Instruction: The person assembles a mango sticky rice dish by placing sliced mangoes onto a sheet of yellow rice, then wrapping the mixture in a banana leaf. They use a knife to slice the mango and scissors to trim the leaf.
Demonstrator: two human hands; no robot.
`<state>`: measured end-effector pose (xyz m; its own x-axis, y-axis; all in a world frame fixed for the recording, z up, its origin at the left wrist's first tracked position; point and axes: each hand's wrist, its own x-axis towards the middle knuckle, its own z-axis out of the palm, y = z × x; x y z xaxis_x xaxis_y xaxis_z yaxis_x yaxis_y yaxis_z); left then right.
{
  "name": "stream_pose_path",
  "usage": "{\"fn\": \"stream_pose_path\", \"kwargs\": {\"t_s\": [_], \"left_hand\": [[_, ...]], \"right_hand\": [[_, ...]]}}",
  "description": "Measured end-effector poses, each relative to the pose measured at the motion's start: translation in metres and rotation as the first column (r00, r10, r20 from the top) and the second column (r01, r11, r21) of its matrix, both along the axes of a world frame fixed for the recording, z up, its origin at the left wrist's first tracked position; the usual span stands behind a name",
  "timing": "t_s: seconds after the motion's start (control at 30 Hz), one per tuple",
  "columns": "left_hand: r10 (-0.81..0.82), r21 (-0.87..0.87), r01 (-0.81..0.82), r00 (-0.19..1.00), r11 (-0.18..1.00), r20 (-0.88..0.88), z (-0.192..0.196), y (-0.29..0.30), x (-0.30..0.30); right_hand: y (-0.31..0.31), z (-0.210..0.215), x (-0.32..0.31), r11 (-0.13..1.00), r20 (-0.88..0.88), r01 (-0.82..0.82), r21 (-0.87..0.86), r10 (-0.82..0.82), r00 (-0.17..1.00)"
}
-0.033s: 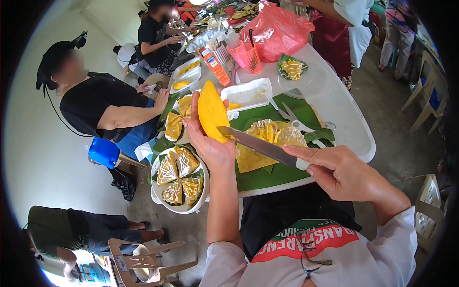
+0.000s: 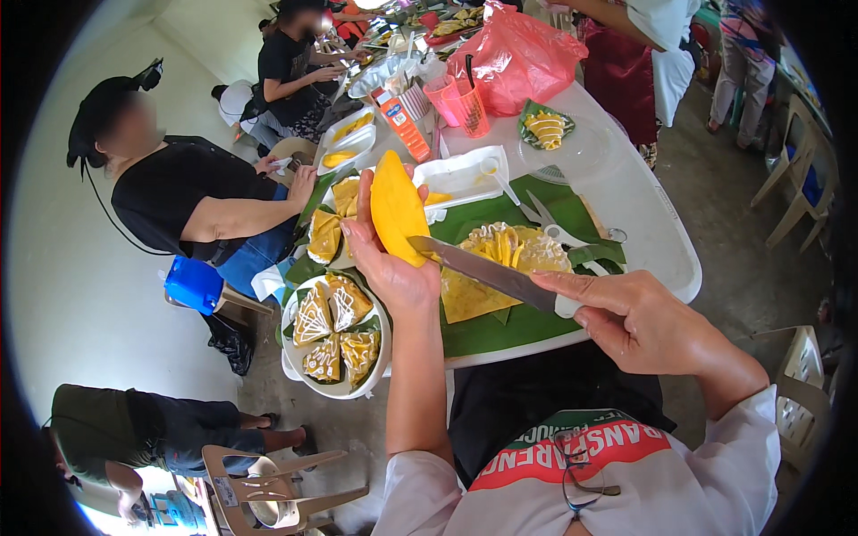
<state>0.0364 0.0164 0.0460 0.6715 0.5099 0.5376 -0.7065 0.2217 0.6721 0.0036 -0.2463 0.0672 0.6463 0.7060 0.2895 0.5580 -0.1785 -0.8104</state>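
Note:
My left hand (image 2: 396,272) is raised over the table's near edge, cupped around a peeled yellow mango piece (image 2: 398,201). In my right hand (image 2: 639,322) is a kitchen knife (image 2: 496,277), gripped by its pale handle. The blade's tip end touches the mango's lower side, close to my left palm. Below the blade, a folded yellow crepe (image 2: 469,299) lies on a green banana leaf (image 2: 500,335). Mango slices (image 2: 500,243) and white cream top the crepe, partly hidden by the knife. Scissors (image 2: 556,229) with white handles rest on the leaf, to the crepe's right.
A white plate (image 2: 382,362) of decorated crepe wedges sits at the table's left corner. Beyond my hands are a white foam tray (image 2: 465,174) with a spoon, a carton (image 2: 402,125), pink cups (image 2: 469,112) and a red plastic bag (image 2: 518,58). A person (image 2: 201,188) sits at the left.

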Motion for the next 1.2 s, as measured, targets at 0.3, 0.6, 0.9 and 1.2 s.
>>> {"fn": "stream_pose_path", "kwargs": {"t_s": [0.3, 0.6, 0.9, 1.2], "left_hand": [[-0.003, -0.036, 0.002, 1.000, 0.999, -0.023, 0.002, -0.003, 0.005], [-0.021, -0.099, 0.023, 1.000, 0.995, 0.023, -0.002, 0.003, 0.008], [-0.037, -0.130, 0.040, 0.999, 0.991, 0.029, 0.005, -0.005, 0.003], [-0.012, -0.091, 0.016, 0.999, 0.996, 0.048, 0.005, -0.006, 0.001]], "right_hand": [[-0.008, 0.006, 0.001, 0.998, -0.024, -0.011, -0.068, 0.010, 1.000], [-0.006, 0.014, -0.001, 0.996, -0.024, 0.085, 0.039, -0.085, 0.996], [0.019, 0.003, -0.004, 0.970, 0.047, 0.059, 0.237, -0.072, 0.996], [0.025, 0.003, -0.005, 0.971, 0.023, 0.067, 0.230, -0.074, 0.997]]}}
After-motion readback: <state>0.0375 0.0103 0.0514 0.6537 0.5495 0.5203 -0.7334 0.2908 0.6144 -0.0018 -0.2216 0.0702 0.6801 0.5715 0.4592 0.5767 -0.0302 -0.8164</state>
